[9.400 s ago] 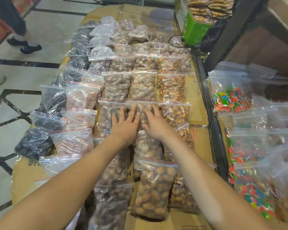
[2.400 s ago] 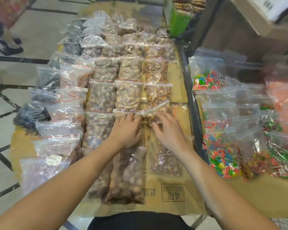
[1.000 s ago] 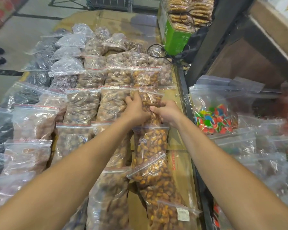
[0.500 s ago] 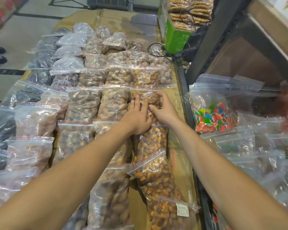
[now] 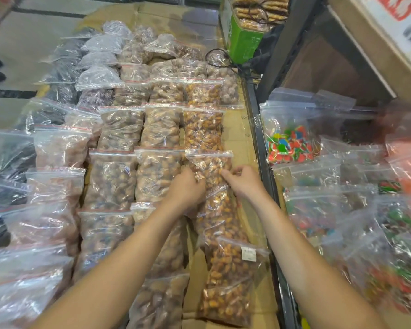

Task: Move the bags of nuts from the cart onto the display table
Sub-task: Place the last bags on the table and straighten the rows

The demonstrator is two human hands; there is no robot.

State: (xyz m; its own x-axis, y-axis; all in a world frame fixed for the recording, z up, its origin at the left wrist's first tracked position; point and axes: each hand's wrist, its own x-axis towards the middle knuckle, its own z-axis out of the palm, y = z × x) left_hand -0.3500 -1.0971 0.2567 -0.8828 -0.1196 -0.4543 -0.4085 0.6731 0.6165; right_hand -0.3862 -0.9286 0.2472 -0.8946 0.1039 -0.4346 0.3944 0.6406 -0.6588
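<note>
Head view, we saw our left hand [image 5: 186, 186] and right hand [image 5: 243, 180] each pinching one orange-nut bag [image 5: 209, 163], lying in the right-hand column of bagged nuts on the cardboard-covered bench [image 5: 241, 136], candy bags [image 5: 291, 144] well apart to the right.

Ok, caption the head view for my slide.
Both hands, left and right, pinch a bag of orange-coated nuts on the cardboard-covered display table.

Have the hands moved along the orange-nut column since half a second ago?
Yes. Both hands, left hand and right hand, came toward the person, one bag nearer.
</note>
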